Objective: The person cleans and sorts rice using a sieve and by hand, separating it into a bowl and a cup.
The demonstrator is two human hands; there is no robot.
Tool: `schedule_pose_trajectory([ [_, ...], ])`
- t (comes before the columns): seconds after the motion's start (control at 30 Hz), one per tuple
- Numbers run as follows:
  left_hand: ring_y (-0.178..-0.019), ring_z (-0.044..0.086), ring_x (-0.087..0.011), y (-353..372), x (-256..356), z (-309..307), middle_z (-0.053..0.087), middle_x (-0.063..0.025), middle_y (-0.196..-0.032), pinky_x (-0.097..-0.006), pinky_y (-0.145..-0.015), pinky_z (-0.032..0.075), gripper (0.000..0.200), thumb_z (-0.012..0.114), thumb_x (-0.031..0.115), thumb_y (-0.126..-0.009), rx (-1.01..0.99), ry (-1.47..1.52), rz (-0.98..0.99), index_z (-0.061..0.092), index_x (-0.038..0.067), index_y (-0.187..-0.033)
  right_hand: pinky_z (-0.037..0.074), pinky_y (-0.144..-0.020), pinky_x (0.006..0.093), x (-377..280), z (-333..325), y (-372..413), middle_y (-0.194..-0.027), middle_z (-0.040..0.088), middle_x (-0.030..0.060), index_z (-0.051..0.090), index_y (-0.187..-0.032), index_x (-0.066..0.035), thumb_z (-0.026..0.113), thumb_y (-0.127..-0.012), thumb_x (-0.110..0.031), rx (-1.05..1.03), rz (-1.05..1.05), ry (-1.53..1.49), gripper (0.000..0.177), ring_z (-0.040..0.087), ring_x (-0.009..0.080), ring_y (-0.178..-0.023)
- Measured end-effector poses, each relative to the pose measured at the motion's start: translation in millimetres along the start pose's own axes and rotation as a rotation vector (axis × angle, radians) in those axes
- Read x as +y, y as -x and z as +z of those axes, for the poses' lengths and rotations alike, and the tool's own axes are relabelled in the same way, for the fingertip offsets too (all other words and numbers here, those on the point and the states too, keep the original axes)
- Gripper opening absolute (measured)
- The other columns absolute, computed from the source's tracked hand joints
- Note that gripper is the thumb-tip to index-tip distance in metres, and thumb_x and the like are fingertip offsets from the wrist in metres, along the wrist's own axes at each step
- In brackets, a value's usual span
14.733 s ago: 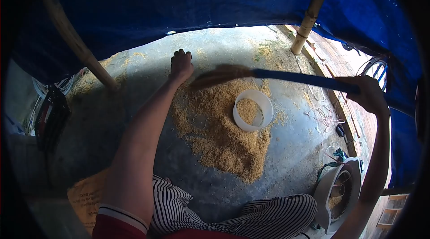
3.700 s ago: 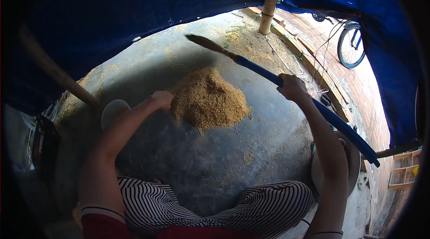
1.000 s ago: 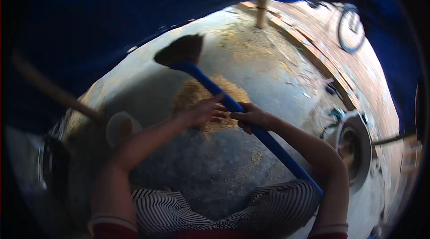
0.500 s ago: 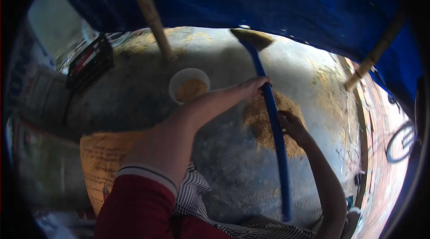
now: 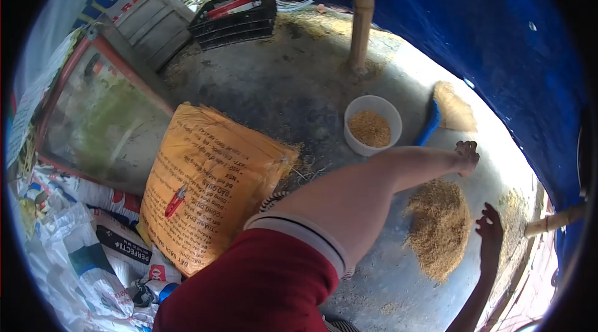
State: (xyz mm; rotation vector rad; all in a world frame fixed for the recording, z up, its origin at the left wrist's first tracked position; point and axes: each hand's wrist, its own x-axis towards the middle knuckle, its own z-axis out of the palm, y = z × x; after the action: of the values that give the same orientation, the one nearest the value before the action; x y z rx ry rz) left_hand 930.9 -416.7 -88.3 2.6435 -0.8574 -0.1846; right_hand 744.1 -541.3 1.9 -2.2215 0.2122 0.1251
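Observation:
My left hand [image 5: 467,157] is stretched out over the floor, holding nothing, its fingers loosely curled and apart. Below it lies a pile of golden-brown husk-like grain [image 5: 439,229]. My right hand [image 5: 490,227] hovers at the pile's right side, empty with fingers spread. A broom [image 5: 456,109] with a straw-coloured head and a blue handle [image 5: 430,125] rests on the floor beyond my left hand; my left forearm hides the rest of the handle. Left of the broom stands a white plastic tub [image 5: 374,103] with similar grain inside.
An orange printed sack [image 5: 215,176] lies at my left, with red-handled pruning shears [image 5: 176,201] on it. Behind are a glass-fronted frame [image 5: 106,114] and a black crate [image 5: 240,30]. Bamboo poles [image 5: 362,14] stand by a blue tarp [image 5: 486,27]. Crumpled sacks [image 5: 81,251] fill the lower left.
Both hands have let go of the broom, which now lies on the floor. The view has turned left, bringing the orange sack and crumpled sacks more fully into sight.

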Motion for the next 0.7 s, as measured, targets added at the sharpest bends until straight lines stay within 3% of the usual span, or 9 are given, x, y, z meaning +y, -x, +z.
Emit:
schedule_pose_trajectory([
  [0.07, -0.112, 0.042, -0.0324, -2.9, 23.4, -12.7, 0.048, -0.0183, -0.113, -0.0477, -0.09, 0.036, 0.047, 0.061, 0.018, -0.071, -0.105, -0.036, 0.114, 0.052, -0.001, -0.112, 0.043, -0.08, 0.0291, -9.5, -30.0, 5.6, -0.109, 0.053, 0.0079, 0.049, -0.123, -0.011, 0.046, -0.086, -0.014, 0.051, -0.051, -0.117, 0.038, 0.053, 0.0152, -0.089],
  [0.2, -0.114, 0.047, -0.0315, -6.5, 43.6, -37.7, 0.046, -0.0167, -0.126, -0.0444, -0.091, 0.04, 0.057, 0.058, 0.03, -0.075, -0.56, -0.349, 0.515, 0.046, 0.004, -0.124, 0.044, -0.082, 0.0311, -29.8, -63.4, 27.5, -0.108, 0.054, 0.0103, 0.049, -0.122, -0.01, 0.037, -0.089, -0.027, 0.19, -0.175, -0.056, 0.039, 0.054, 0.0178, -0.091],
  [0.27, -0.113, 0.048, -0.0301, 21.4, 37.5, -82.5, 0.049, -0.0149, -0.125, -0.0419, -0.092, 0.04, 0.06, 0.058, 0.036, -0.076, -0.658, -0.32, 0.541, 0.044, 0.006, -0.127, 0.045, -0.081, 0.0307, -43.6, -70.7, 39.4, -0.108, 0.055, 0.0118, 0.051, -0.12, -0.01, 0.035, -0.09, -0.022, 0.224, -0.182, 0.031, 0.036, 0.056, 0.0181, -0.088],
  [0.37, -0.106, 0.053, -0.0295, 51.5, 12.5, -132.2, 0.054, -0.0161, -0.116, -0.0389, -0.087, 0.043, 0.058, 0.059, 0.04, -0.078, -0.533, -0.215, 0.499, 0.046, 0.008, -0.124, 0.046, -0.079, 0.027, -36.9, -82.5, 46.6, -0.107, 0.056, 0.0099, 0.053, -0.117, -0.008, 0.041, -0.09, -0.013, 0.202, -0.245, -0.002, 0.03, 0.056, 0.0152, -0.088],
  [0.4, -0.102, 0.055, -0.0288, 58.2, -3.8, -139.0, 0.056, -0.0159, -0.113, -0.0379, -0.085, 0.044, 0.055, 0.058, 0.039, -0.08, -0.389, -0.172, 0.619, 0.046, 0.008, -0.124, 0.046, -0.078, 0.0261, -27.1, -88.7, 45.3, -0.108, 0.056, 0.0088, 0.053, -0.116, -0.007, 0.045, -0.089, -0.01, 0.201, -0.239, -0.023, 0.028, 0.056, 0.0144, -0.088],
  [0.43, -0.101, 0.055, -0.0279, 76.1, -1.7, -157.6, 0.055, -0.0164, -0.112, -0.0376, -0.084, 0.044, 0.055, 0.056, 0.04, -0.082, -0.476, -0.093, 0.45, 0.044, 0.008, -0.125, 0.046, -0.078, 0.0264, -19.6, -93.3, 43.6, -0.108, 0.057, 0.008, 0.052, -0.117, -0.005, 0.047, -0.089, -0.013, 0.223, -0.267, 0.025, 0.03, 0.056, 0.0141, -0.089],
  [0.57, -0.108, 0.052, -0.0232, 100.2, -38.0, -162.5, 0.052, -0.014, -0.118, -0.0359, -0.091, 0.042, 0.052, 0.055, 0.034, -0.086, -0.456, 0.034, 0.438, 0.041, 0.007, -0.128, 0.047, -0.078, 0.0273, -18.7, -102.5, 48.2, -0.107, 0.058, 0.0058, 0.054, -0.112, -0.006, 0.053, -0.087, -0.011, 0.309, -0.333, 0.156, 0.026, 0.057, 0.0151, -0.089],
  [0.6, -0.109, 0.051, -0.0234, 100.7, -51.2, -152.8, 0.051, -0.0145, -0.121, -0.0365, -0.092, 0.041, 0.051, 0.054, 0.034, -0.086, -0.471, 0.118, 0.391, 0.041, 0.006, -0.127, 0.048, -0.078, 0.0278, -18.9, -103.5, 50.9, -0.106, 0.058, 0.0062, 0.055, -0.112, -0.007, 0.054, -0.087, -0.013, 0.331, -0.334, 0.163, 0.025, 0.058, 0.0159, -0.089],
  [0.7, -0.108, 0.051, -0.0277, 104.0, -110.9, -92.5, 0.051, -0.0189, -0.118, -0.0376, -0.091, 0.041, 0.058, 0.06, 0.035, -0.08, -0.32, 0.003, 0.122, 0.042, 0.002, -0.125, 0.049, -0.076, 0.029, -21.5, -109.2, 63.3, -0.103, 0.059, 0.0072, 0.056, -0.11, -0.009, 0.054, -0.087, -0.016, 0.343, -0.287, 0.173, 0.024, 0.059, 0.0178, -0.088],
])
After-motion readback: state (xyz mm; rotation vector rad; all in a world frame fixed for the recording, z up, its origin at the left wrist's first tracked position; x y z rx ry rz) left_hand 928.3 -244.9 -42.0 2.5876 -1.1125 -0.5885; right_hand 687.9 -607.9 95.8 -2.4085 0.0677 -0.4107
